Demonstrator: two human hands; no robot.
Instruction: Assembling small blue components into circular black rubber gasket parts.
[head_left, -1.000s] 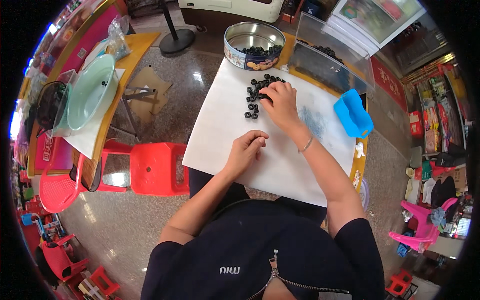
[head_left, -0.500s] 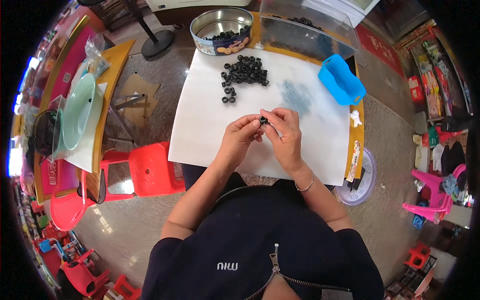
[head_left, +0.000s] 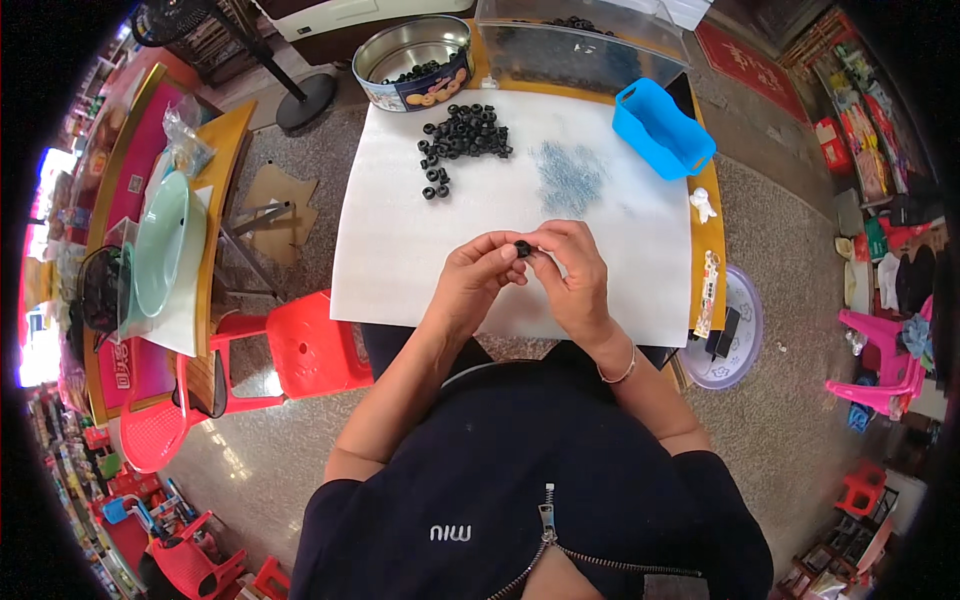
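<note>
Between the fingertips of both hands is a small black ring-shaped part [head_left: 522,249], held above the near half of a white sheet [head_left: 400,270]. My left hand [head_left: 483,265] pinches it from the left with thumb and forefinger. From the right, my right hand [head_left: 572,275] closes its thumb and forefinger on the same part or on something tiny at it; the fingers hide which. A loose pile of similar black parts [head_left: 465,132] lies farther off to the left on the sheet. Right of the pile spreads a patch of tiny bluish pieces [head_left: 570,177].
Behind the sheet stand a round tin [head_left: 415,65] with black parts inside and a clear plastic box [head_left: 585,45] also holding some. A blue basket [head_left: 663,130] sits at the right edge. A red stool [head_left: 315,340] stands left, a lilac basin [head_left: 735,340] right, below table height.
The view has shifted, so the table things appear slightly farther left. Both hands keep their pinch on the black part, which has turned a little between the fingers.
</note>
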